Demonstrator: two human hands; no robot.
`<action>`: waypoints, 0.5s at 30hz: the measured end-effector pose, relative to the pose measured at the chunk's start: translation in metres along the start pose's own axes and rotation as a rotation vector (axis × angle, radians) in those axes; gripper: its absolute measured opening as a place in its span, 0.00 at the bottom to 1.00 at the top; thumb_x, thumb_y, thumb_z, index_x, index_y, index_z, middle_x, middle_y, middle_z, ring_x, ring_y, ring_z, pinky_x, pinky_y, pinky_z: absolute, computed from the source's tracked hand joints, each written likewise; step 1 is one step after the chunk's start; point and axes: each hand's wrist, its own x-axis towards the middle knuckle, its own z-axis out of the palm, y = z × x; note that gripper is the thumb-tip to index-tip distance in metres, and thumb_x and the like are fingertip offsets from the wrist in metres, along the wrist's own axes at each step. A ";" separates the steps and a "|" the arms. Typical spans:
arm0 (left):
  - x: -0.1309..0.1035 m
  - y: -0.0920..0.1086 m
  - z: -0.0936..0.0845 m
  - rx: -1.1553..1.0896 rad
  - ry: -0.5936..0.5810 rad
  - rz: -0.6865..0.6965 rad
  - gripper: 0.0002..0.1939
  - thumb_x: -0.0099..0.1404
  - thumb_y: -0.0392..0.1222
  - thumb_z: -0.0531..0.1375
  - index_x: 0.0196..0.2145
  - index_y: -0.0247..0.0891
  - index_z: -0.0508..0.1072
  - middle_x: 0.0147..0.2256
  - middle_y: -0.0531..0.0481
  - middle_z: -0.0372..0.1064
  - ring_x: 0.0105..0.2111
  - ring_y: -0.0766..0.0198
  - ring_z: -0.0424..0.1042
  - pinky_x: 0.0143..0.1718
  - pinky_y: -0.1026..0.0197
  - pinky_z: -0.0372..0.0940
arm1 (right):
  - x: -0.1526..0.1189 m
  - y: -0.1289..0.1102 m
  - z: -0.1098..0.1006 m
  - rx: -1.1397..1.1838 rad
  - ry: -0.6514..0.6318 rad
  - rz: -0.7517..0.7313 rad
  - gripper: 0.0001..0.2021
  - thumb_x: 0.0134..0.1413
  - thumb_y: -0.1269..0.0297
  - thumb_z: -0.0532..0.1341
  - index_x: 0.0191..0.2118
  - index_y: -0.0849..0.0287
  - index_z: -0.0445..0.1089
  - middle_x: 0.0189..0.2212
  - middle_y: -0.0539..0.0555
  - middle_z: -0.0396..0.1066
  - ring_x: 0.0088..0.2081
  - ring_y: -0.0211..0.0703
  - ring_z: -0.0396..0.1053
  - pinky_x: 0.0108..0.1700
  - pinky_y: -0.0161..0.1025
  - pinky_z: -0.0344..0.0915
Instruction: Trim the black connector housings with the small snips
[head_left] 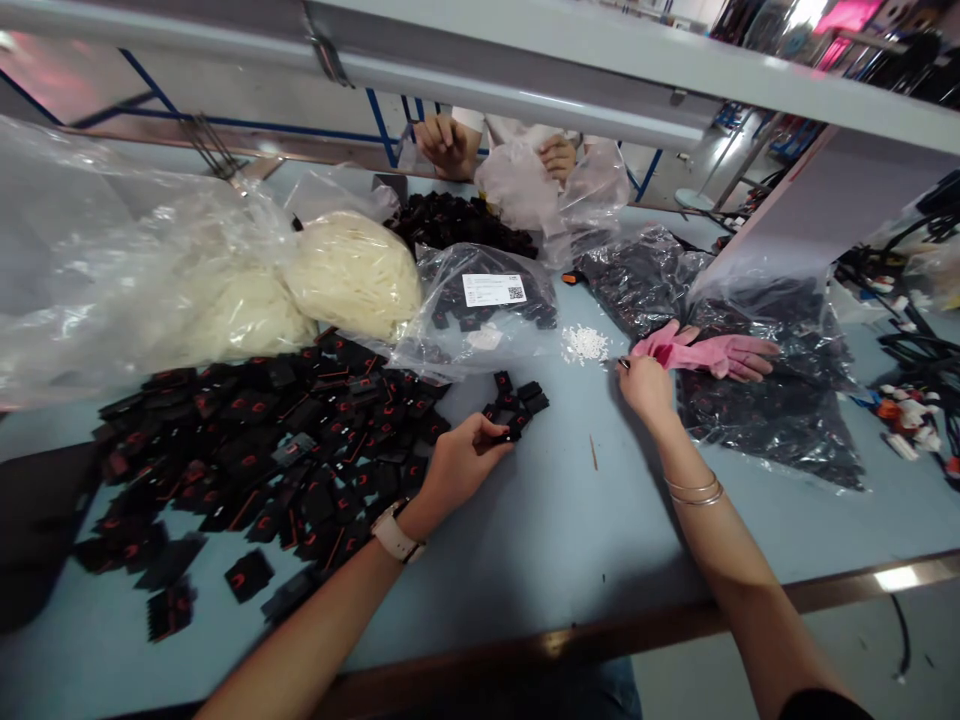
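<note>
Black plastic tag is being pinched in the left hand, fingers closed on it at the edge of the big heap of flat black red-marked tags spread over the pale blue table. Right hand is reaching forward, palm down, fingertips pinched together on something small that I cannot make out, just beside a pink rubber glove lying on a clear bag of black parts. Further out, more crinkled clear bags are holding cream stringy material and labelled black pieces; another person's hands are working across the table.
</note>
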 end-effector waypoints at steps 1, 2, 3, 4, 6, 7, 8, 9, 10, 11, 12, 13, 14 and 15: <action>0.000 0.000 0.000 0.003 0.002 0.000 0.07 0.52 0.41 0.63 0.27 0.39 0.68 0.33 0.50 0.77 0.30 0.62 0.74 0.32 0.60 0.70 | 0.001 0.002 0.002 -0.009 -0.009 0.004 0.12 0.56 0.68 0.57 0.37 0.76 0.73 0.30 0.74 0.71 0.33 0.50 0.70 0.34 0.42 0.55; 0.000 0.001 0.000 0.003 0.002 0.001 0.07 0.52 0.40 0.63 0.27 0.39 0.68 0.33 0.50 0.77 0.29 0.62 0.74 0.32 0.60 0.70 | 0.002 0.004 0.004 -0.009 -0.010 -0.002 0.12 0.56 0.68 0.58 0.36 0.76 0.73 0.29 0.74 0.71 0.33 0.49 0.70 0.34 0.42 0.55; 0.000 0.001 0.000 0.000 0.002 0.003 0.07 0.51 0.40 0.63 0.27 0.39 0.68 0.33 0.50 0.77 0.29 0.62 0.74 0.32 0.60 0.70 | 0.002 0.004 0.005 -0.004 -0.004 -0.009 0.12 0.56 0.68 0.58 0.35 0.76 0.73 0.29 0.73 0.71 0.33 0.49 0.70 0.34 0.42 0.55; 0.000 0.002 0.000 -0.003 0.002 0.005 0.07 0.51 0.40 0.63 0.27 0.39 0.68 0.32 0.50 0.76 0.29 0.62 0.74 0.32 0.61 0.70 | 0.003 0.005 0.006 0.007 0.007 -0.011 0.12 0.56 0.67 0.58 0.34 0.75 0.73 0.28 0.73 0.71 0.32 0.48 0.70 0.34 0.41 0.55; 0.000 0.002 0.000 -0.008 0.003 0.007 0.07 0.51 0.40 0.63 0.27 0.39 0.68 0.32 0.50 0.76 0.29 0.62 0.74 0.32 0.61 0.70 | 0.004 0.002 0.006 0.050 0.023 -0.006 0.12 0.55 0.66 0.58 0.32 0.72 0.73 0.27 0.69 0.72 0.31 0.47 0.70 0.34 0.40 0.57; 0.000 0.002 0.000 -0.011 0.004 0.006 0.07 0.51 0.39 0.63 0.27 0.39 0.68 0.32 0.50 0.76 0.29 0.63 0.74 0.32 0.61 0.70 | 0.004 0.000 0.006 0.096 0.022 -0.007 0.11 0.55 0.65 0.58 0.31 0.70 0.73 0.27 0.67 0.72 0.30 0.46 0.70 0.33 0.39 0.57; 0.000 0.001 0.000 -0.014 0.005 0.005 0.07 0.51 0.39 0.63 0.27 0.39 0.67 0.32 0.51 0.76 0.29 0.63 0.74 0.32 0.61 0.69 | 0.002 -0.005 0.005 0.161 0.011 -0.018 0.10 0.54 0.65 0.59 0.31 0.67 0.73 0.27 0.64 0.73 0.29 0.45 0.69 0.33 0.38 0.58; 0.000 0.001 0.000 -0.016 0.005 0.002 0.07 0.51 0.39 0.63 0.27 0.39 0.67 0.32 0.51 0.76 0.29 0.63 0.74 0.31 0.61 0.69 | -0.001 -0.011 0.005 0.250 -0.009 -0.047 0.09 0.53 0.65 0.59 0.32 0.65 0.74 0.27 0.60 0.73 0.29 0.44 0.68 0.32 0.37 0.58; 0.000 0.001 0.000 -0.018 0.005 -0.001 0.07 0.51 0.39 0.63 0.27 0.39 0.67 0.32 0.51 0.76 0.29 0.63 0.74 0.31 0.61 0.69 | -0.006 -0.018 0.004 0.357 -0.038 -0.090 0.08 0.52 0.66 0.60 0.33 0.64 0.74 0.28 0.58 0.74 0.28 0.42 0.68 0.31 0.36 0.59; 0.000 0.001 0.000 -0.018 0.005 -0.004 0.06 0.51 0.39 0.63 0.27 0.39 0.68 0.32 0.51 0.76 0.29 0.63 0.74 0.32 0.61 0.69 | -0.012 -0.026 0.003 0.460 -0.084 -0.156 0.08 0.52 0.65 0.60 0.34 0.62 0.74 0.28 0.55 0.74 0.27 0.40 0.66 0.31 0.35 0.59; 0.000 0.000 0.000 -0.018 0.005 -0.008 0.06 0.51 0.39 0.63 0.27 0.39 0.68 0.32 0.51 0.76 0.29 0.63 0.74 0.32 0.62 0.69 | -0.019 -0.035 0.003 0.555 -0.124 -0.241 0.08 0.52 0.65 0.60 0.34 0.61 0.74 0.29 0.54 0.74 0.26 0.38 0.65 0.30 0.34 0.59; 0.000 0.000 0.000 -0.018 0.004 -0.014 0.07 0.51 0.39 0.63 0.27 0.39 0.68 0.32 0.51 0.76 0.29 0.63 0.74 0.32 0.62 0.69 | -0.028 -0.045 0.002 0.627 -0.162 -0.321 0.08 0.52 0.64 0.60 0.34 0.60 0.75 0.28 0.52 0.74 0.25 0.36 0.64 0.30 0.34 0.59; 0.000 0.001 0.000 -0.015 0.004 -0.019 0.07 0.51 0.39 0.63 0.27 0.39 0.68 0.32 0.51 0.76 0.29 0.63 0.74 0.32 0.62 0.69 | -0.037 -0.054 0.002 0.668 -0.211 -0.379 0.08 0.52 0.63 0.60 0.33 0.60 0.75 0.28 0.51 0.73 0.24 0.34 0.63 0.30 0.33 0.59; 0.000 0.001 0.000 -0.012 0.002 -0.022 0.07 0.51 0.39 0.64 0.27 0.39 0.68 0.32 0.51 0.76 0.29 0.63 0.74 0.32 0.62 0.69 | -0.045 -0.062 0.002 0.694 -0.259 -0.427 0.07 0.52 0.62 0.61 0.33 0.59 0.75 0.28 0.51 0.72 0.23 0.34 0.62 0.29 0.33 0.59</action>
